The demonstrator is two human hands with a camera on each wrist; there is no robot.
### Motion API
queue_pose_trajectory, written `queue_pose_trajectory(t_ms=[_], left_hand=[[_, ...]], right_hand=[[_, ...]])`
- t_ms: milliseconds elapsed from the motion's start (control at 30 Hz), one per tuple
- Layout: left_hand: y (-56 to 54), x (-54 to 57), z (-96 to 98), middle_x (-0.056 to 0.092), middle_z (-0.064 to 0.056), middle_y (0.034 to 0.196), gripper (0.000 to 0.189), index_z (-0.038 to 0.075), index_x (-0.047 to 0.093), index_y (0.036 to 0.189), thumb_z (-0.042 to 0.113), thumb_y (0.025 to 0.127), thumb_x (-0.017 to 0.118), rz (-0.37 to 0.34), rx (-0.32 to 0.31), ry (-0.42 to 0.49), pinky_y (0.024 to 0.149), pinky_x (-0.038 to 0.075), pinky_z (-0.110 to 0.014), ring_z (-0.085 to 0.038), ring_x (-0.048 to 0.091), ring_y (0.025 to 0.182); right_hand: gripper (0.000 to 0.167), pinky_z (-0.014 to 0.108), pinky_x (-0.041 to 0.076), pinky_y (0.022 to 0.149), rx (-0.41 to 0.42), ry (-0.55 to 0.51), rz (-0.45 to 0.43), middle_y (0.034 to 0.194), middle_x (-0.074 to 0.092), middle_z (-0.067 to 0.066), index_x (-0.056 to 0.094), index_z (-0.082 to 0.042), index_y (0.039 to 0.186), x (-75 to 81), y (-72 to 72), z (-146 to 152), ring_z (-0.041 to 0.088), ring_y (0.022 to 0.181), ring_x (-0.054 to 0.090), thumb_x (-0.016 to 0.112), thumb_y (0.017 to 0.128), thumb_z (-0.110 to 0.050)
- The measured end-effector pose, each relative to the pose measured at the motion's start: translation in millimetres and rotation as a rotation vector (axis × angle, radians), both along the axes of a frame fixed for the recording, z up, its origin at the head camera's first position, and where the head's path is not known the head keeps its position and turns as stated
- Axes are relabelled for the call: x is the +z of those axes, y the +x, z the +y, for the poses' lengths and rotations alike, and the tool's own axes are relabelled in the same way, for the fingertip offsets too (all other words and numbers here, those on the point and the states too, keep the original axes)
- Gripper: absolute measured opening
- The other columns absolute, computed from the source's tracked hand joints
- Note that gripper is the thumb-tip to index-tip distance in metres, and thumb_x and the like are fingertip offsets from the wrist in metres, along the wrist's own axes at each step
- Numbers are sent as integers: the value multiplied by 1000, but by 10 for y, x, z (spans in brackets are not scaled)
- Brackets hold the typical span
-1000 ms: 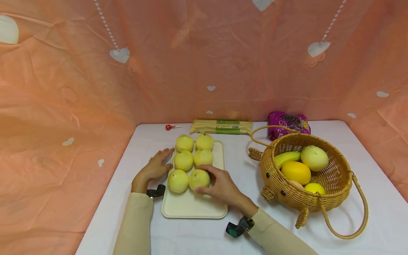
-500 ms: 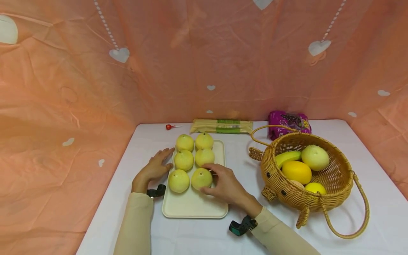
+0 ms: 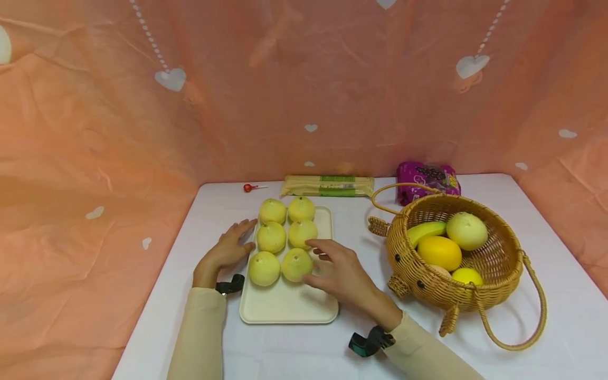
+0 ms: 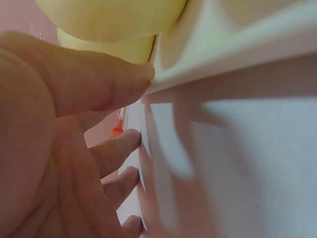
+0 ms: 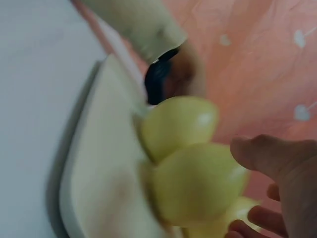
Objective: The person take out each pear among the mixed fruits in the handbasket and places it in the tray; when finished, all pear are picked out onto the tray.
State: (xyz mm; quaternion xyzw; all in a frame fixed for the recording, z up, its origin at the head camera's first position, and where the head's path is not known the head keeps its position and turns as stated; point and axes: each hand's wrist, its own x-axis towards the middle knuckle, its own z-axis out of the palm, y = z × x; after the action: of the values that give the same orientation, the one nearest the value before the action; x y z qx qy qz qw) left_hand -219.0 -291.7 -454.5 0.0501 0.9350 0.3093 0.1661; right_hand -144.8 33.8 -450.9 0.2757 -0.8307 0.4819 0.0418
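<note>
Several round yellow pears stand in two columns on a cream tray (image 3: 290, 312). My right hand (image 3: 345, 274) is beside the front right pear (image 3: 297, 265), fingers and thumb spread around its right side. A narrow gap shows between thumb and pear, and the hand holds nothing. In the right wrist view that pear (image 5: 198, 186) is large and blurred beside the thumb. My left hand (image 3: 228, 250) lies along the tray's left edge with its fingers extended. The left wrist view shows the left thumb (image 4: 109, 82) touching the tray's rim (image 4: 208, 74).
At the right stands a wicker basket (image 3: 501, 290) with looped handles, holding a banana (image 3: 426, 231), a mango (image 3: 439, 253) and other fruit. Along the back edge lie a lollipop (image 3: 247, 188), a long yellow-green packet (image 3: 328, 186) and a purple grape-print bag (image 3: 427, 179).
My right hand has let go of the front right pear and drawn back a little to the right. The left hand stays by the tray. The head view has shifted slightly.
</note>
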Motion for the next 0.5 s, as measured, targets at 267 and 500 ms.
queue_pose_trajectory(t_ms=[267, 500], left_hand=[[22, -1, -3, 17, -29, 180, 72, 9, 31, 173, 17, 106, 56, 27, -14, 9, 134, -2, -73, -53, 3, 168], [-3, 11, 16, 19, -29, 180, 72, 8, 32, 172, 16, 106, 58, 25, -22, 3, 134, -2, -73, -54, 5, 168]], right_hand=[[59, 33, 59, 110, 139, -343, -231, 145, 71, 14, 64, -2, 150, 495, 396, 739, 21, 127, 74, 83, 94, 1], [59, 36, 62, 105, 182, -435, -218, 146, 71, 18, 54, 19, 147, 862, 598, 1519, 25, 131, 74, 67, 90, 28]])
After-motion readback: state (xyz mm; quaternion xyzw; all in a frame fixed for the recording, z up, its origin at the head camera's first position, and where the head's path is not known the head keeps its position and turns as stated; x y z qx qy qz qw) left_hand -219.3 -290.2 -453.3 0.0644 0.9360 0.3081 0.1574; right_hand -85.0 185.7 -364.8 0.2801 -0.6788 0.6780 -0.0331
